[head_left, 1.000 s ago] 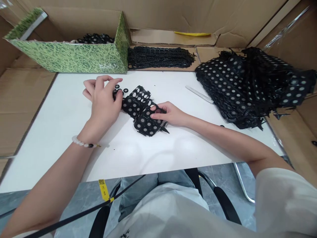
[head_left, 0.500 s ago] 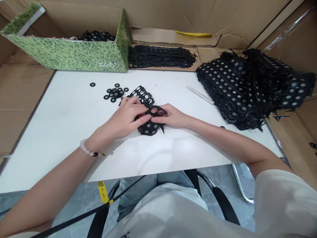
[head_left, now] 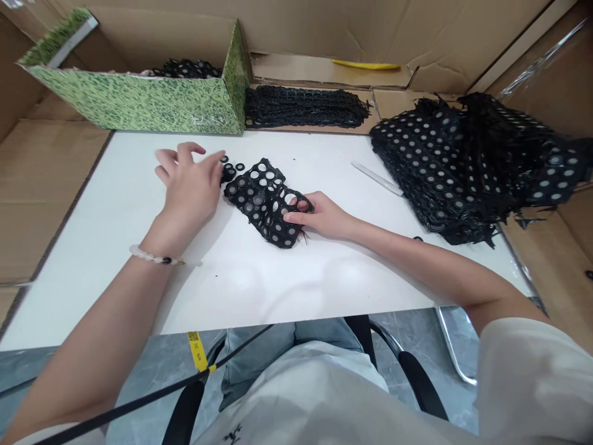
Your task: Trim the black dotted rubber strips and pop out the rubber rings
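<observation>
My right hand [head_left: 319, 215] grips the right edge of a black rubber sheet [head_left: 264, 201] set with rows of rings. Its thumb lies on top and the fingers go underneath. Some spots in the sheet are open holes showing white, while others hold grey-centred discs. My left hand [head_left: 189, 179] is over the table to the left of the sheet, fingers bent and apart, with nothing visible in it. Close to its thumb lies a small pile of loose black rubber rings [head_left: 228, 173], partly hidden behind the hand.
A green patterned box [head_left: 152, 102] holding black pieces stands at the back left. Beside it lies a stack of black perforated strips [head_left: 306, 106]. A heap of dotted black sheets [head_left: 435, 167] covers the right side, near a whitish strip [head_left: 377, 178] on the white table [head_left: 287, 284].
My left hand has let go of the sheet and moved left to the loose rings. The sheet lies more spread out, still in my right hand.
</observation>
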A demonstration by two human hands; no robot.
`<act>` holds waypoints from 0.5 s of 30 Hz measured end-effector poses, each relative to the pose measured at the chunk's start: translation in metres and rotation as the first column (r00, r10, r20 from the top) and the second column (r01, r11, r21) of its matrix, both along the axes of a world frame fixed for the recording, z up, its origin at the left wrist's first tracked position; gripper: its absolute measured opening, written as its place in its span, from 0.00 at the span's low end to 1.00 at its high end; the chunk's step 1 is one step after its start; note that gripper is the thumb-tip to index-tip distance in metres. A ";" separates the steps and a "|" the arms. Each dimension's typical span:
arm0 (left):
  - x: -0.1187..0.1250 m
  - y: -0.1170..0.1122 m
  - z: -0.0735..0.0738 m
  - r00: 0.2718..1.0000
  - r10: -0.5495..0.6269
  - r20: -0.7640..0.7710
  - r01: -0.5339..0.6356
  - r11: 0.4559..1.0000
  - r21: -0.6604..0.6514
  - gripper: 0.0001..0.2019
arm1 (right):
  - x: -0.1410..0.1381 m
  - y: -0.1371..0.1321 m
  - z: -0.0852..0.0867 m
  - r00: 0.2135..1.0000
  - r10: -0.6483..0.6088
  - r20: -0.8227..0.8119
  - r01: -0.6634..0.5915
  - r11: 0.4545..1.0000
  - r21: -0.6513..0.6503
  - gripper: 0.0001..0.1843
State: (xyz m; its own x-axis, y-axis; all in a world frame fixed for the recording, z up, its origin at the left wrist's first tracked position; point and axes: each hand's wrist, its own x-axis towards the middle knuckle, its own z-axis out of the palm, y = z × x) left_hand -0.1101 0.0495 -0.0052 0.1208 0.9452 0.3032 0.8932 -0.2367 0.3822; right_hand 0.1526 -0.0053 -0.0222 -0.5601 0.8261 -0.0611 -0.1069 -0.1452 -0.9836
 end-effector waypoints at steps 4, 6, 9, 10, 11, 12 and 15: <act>0.017 -0.016 0.005 0.999 0.026 -0.038 -0.025 1.000 0.005 0.19 | -0.001 0.000 -0.003 1.000 -0.018 -0.004 0.019 0.999 0.044 0.21; 0.025 -0.025 0.015 1.000 -0.028 0.007 0.027 0.992 0.126 0.15 | -0.001 0.000 -0.003 1.000 -0.016 -0.010 0.016 0.998 0.059 0.21; 0.036 -0.036 0.027 0.936 -0.349 -0.049 0.352 0.924 0.152 0.19 | -0.001 0.000 0.000 1.000 -0.004 -0.004 0.005 0.996 0.091 0.21; 0.040 -0.039 0.028 0.882 -0.462 -0.091 0.470 0.876 0.109 0.21 | -0.001 0.000 0.000 1.000 0.007 0.000 -0.007 0.994 0.110 0.20; 0.044 -0.041 0.028 0.828 -0.547 -0.123 0.557 0.829 0.059 0.23 | 0.000 0.001 0.001 1.000 0.022 0.007 -0.023 0.991 0.130 0.19; 0.047 -0.043 0.026 0.788 -0.600 -0.138 0.608 0.794 0.013 0.24 | 0.001 0.001 0.002 0.999 0.042 0.017 -0.044 0.989 0.145 0.19; 0.054 -0.046 0.019 0.743 -0.665 -0.077 0.658 0.746 -0.100 0.23 | 0.006 0.003 0.001 0.994 0.104 0.037 -0.108 0.985 0.134 0.20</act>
